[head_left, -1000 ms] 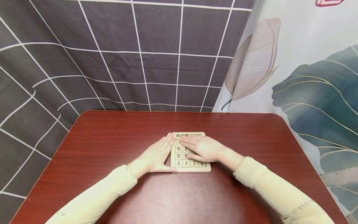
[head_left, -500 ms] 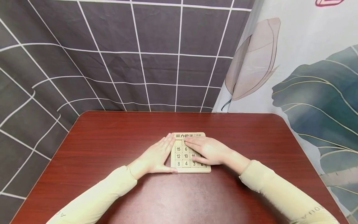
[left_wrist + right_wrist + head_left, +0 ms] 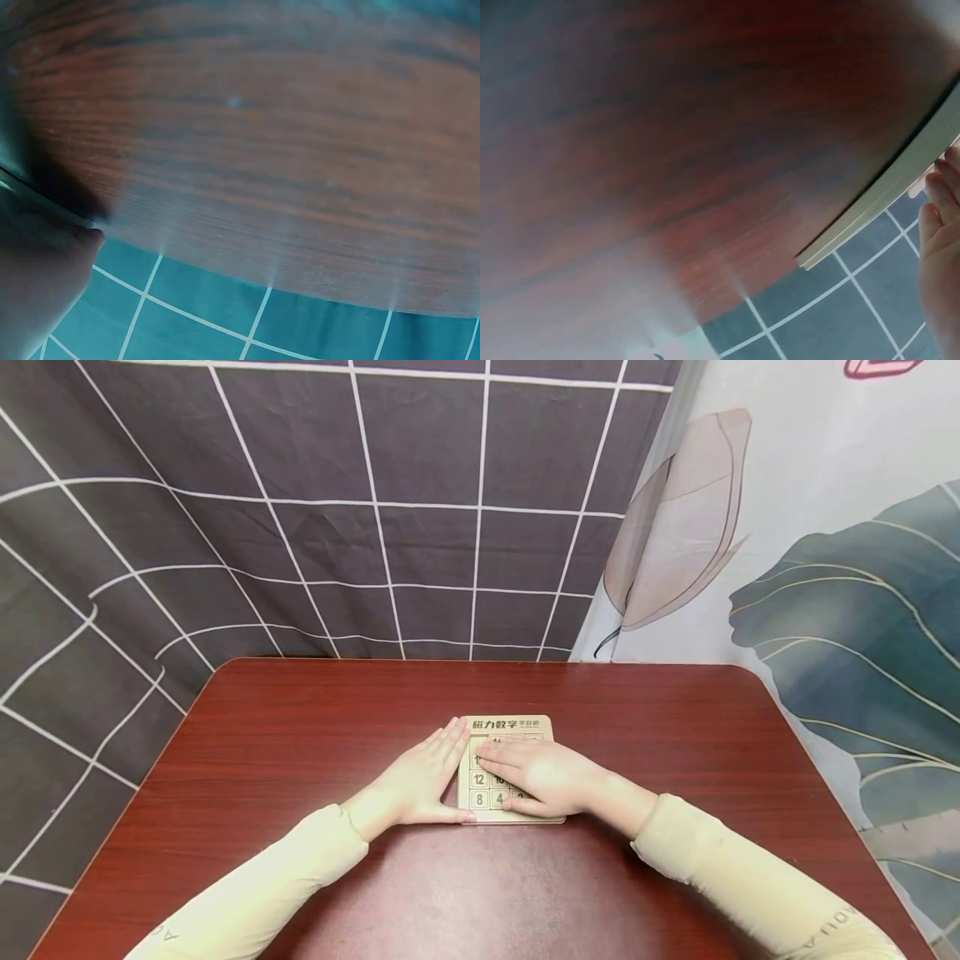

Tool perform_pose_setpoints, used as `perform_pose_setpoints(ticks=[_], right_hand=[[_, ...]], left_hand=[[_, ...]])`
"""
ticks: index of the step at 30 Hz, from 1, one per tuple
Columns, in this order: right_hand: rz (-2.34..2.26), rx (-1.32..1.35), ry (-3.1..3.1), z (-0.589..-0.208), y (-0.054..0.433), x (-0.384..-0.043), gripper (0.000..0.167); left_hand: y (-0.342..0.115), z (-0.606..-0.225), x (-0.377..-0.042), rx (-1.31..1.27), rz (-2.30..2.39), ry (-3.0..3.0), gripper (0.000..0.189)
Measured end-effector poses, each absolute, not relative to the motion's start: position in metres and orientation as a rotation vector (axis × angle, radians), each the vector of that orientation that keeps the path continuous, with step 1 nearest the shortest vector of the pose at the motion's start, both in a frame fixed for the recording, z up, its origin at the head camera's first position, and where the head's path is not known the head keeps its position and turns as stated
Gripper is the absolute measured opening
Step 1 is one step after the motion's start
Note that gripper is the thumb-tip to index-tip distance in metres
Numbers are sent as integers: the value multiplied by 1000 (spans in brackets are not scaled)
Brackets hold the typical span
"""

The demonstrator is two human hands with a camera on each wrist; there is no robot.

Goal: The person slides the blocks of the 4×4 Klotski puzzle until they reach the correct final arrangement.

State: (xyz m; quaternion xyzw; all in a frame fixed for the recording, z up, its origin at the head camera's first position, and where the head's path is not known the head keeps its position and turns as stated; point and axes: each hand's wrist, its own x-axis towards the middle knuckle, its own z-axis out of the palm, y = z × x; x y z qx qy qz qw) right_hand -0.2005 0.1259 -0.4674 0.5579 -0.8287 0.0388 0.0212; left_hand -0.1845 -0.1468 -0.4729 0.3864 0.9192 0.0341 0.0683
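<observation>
A pale wooden number slide puzzle (image 3: 491, 817) lies flat on the table, with printed characters along its top border. My left hand (image 3: 423, 777) rests against its left side, fingers straight along the edge and thumb at the lower left corner. Over the tiles lies my right hand (image 3: 558, 777), its outstretched fingertips on the left column's second tile. A bare slot (image 3: 478, 742) shows at the top left of the grid. Tiles 12, 8 and 4 are readable; the palm hides many others. In the right wrist view, the puzzle's side edge (image 3: 885, 187) runs beside my right hand (image 3: 943, 255).
The puzzle sits on a reddish-brown wood-grain table (image 3: 315, 718) with rounded far corners. Behind it hangs a dark grey curtain (image 3: 427, 547) with a white grid. A white leaf-patterned curtain (image 3: 690, 527) is at the right.
A top-row tile has slid right under my right fingertips, leaving the top left slot bare. My right hand then shifted left and toward me, onto the second row. The left hand stays put.
</observation>
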Motion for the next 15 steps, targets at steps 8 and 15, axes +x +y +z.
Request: perform_pose_setpoints(ticks=[8, 15], right_hand=[[112, 1704, -2598, -469, 124, -208, 64], [129, 1662, -2682, -471, 121, -221, 65]], left_hand=[[-146, -474, -185, 1157, 95, 2767, 122], [-146, -475, -185, 1159, 77, 2769, 124]])
